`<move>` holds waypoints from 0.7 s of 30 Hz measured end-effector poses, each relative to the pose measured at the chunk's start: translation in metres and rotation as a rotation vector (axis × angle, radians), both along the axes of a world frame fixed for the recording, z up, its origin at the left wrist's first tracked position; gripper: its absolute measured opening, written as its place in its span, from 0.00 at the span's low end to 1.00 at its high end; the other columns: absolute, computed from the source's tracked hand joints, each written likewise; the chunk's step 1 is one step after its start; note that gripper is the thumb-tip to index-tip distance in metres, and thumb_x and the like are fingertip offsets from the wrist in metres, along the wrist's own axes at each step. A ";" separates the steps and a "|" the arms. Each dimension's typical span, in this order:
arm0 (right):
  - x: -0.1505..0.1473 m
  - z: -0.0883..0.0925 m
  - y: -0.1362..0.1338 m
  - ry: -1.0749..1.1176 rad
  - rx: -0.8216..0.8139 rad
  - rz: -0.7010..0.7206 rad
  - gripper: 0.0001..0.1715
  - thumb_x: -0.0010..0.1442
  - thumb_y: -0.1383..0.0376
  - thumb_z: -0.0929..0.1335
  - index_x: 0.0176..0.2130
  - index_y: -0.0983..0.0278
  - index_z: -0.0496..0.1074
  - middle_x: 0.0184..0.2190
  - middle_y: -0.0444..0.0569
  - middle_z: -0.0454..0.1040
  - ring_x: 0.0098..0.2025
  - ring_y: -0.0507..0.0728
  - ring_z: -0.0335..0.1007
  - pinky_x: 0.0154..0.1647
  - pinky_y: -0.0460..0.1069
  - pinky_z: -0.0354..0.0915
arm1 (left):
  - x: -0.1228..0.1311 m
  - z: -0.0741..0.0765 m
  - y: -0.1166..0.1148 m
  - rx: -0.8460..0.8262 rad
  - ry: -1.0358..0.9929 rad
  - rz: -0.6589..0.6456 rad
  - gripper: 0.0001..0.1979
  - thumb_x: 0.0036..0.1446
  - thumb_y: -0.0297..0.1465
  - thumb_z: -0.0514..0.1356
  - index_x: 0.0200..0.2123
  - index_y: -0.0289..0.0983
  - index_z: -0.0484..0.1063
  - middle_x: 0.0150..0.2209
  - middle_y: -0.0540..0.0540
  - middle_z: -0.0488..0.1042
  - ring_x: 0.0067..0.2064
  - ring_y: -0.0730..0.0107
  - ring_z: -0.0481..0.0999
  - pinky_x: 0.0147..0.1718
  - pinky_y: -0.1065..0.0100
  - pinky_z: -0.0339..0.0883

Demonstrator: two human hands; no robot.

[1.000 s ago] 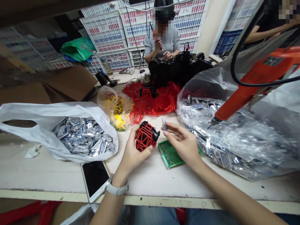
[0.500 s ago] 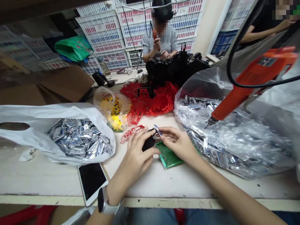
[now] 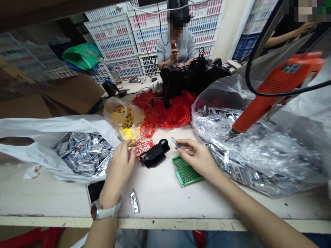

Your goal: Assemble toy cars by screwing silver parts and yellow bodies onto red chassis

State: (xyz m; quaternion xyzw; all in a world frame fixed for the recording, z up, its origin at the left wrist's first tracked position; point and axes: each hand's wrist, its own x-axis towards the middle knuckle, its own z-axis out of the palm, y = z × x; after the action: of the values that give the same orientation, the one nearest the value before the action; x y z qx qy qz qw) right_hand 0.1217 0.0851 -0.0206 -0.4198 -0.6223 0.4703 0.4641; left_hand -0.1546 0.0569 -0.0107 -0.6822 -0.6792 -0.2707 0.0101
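Your left hand [image 3: 119, 168] has left the black part [image 3: 154, 155], now between your hands, left slightly nearer, long axis slanting far-right; left fingers curl by the red frame [image 3: 143, 147], grip unclear; right hand [image 3: 198, 155] pinches a blue strip [image 3: 175, 141].

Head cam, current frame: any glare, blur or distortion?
Head view: bright glints on the clear bag; bright patch among the yellow parts; black part dark, little surface detail; cardboard at left soft; outer areas look stretched; pixelated blocks near the top.
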 end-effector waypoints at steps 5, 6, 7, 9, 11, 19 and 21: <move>0.013 -0.002 0.008 -0.303 0.277 -0.086 0.19 0.61 0.68 0.67 0.51 0.61 0.79 0.49 0.53 0.83 0.48 0.62 0.81 0.54 0.59 0.77 | -0.003 -0.005 0.010 -0.139 0.271 0.040 0.19 0.67 0.33 0.51 0.55 0.33 0.72 0.44 0.33 0.81 0.45 0.45 0.81 0.45 0.50 0.72; 0.016 -0.003 0.011 -0.385 0.324 -0.096 0.20 0.61 0.69 0.67 0.52 0.61 0.78 0.49 0.53 0.82 0.48 0.62 0.81 0.55 0.59 0.76 | 0.000 -0.005 0.010 -0.148 0.301 0.040 0.19 0.66 0.33 0.52 0.56 0.33 0.72 0.43 0.33 0.82 0.45 0.44 0.81 0.44 0.50 0.72; 0.018 -0.003 0.013 -0.475 0.351 -0.099 0.21 0.61 0.70 0.66 0.52 0.61 0.78 0.49 0.54 0.82 0.48 0.62 0.81 0.55 0.59 0.75 | 0.002 -0.004 0.010 -0.154 0.314 0.039 0.19 0.66 0.32 0.53 0.57 0.33 0.71 0.43 0.33 0.81 0.46 0.43 0.81 0.44 0.50 0.72; 0.021 -0.004 0.017 -0.648 0.348 -0.086 0.21 0.63 0.71 0.65 0.54 0.62 0.77 0.49 0.54 0.82 0.49 0.63 0.80 0.55 0.58 0.74 | 0.007 -0.001 0.009 -0.162 0.303 0.036 0.20 0.65 0.31 0.54 0.58 0.32 0.70 0.44 0.32 0.81 0.47 0.42 0.80 0.45 0.50 0.71; 0.021 -0.004 0.021 -0.765 0.319 -0.070 0.21 0.64 0.72 0.65 0.54 0.63 0.76 0.51 0.55 0.81 0.51 0.64 0.79 0.54 0.58 0.73 | 0.012 0.002 0.007 -0.156 0.269 0.029 0.19 0.65 0.30 0.54 0.57 0.33 0.72 0.45 0.34 0.79 0.47 0.42 0.79 0.46 0.49 0.70; 0.019 -0.009 0.037 -0.890 0.242 -0.050 0.19 0.64 0.76 0.65 0.52 0.66 0.76 0.49 0.59 0.80 0.51 0.65 0.78 0.53 0.55 0.70 | 0.043 0.000 -0.004 0.066 0.015 -0.121 0.15 0.65 0.28 0.55 0.51 0.38 0.77 0.44 0.41 0.74 0.45 0.55 0.78 0.48 0.56 0.72; 0.019 -0.010 0.040 -0.900 0.230 -0.045 0.18 0.63 0.76 0.66 0.50 0.66 0.76 0.48 0.58 0.80 0.50 0.64 0.78 0.52 0.53 0.69 | 0.049 -0.003 -0.004 0.031 -0.032 -0.219 0.15 0.65 0.28 0.55 0.52 0.37 0.76 0.47 0.39 0.75 0.48 0.54 0.78 0.51 0.55 0.72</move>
State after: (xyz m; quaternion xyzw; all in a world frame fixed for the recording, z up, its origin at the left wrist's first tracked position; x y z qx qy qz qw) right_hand 0.1412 0.1250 -0.0311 -0.5415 -0.8006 0.1589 0.2016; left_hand -0.1057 0.0525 -0.0137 -0.7477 -0.5965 -0.2912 -0.0198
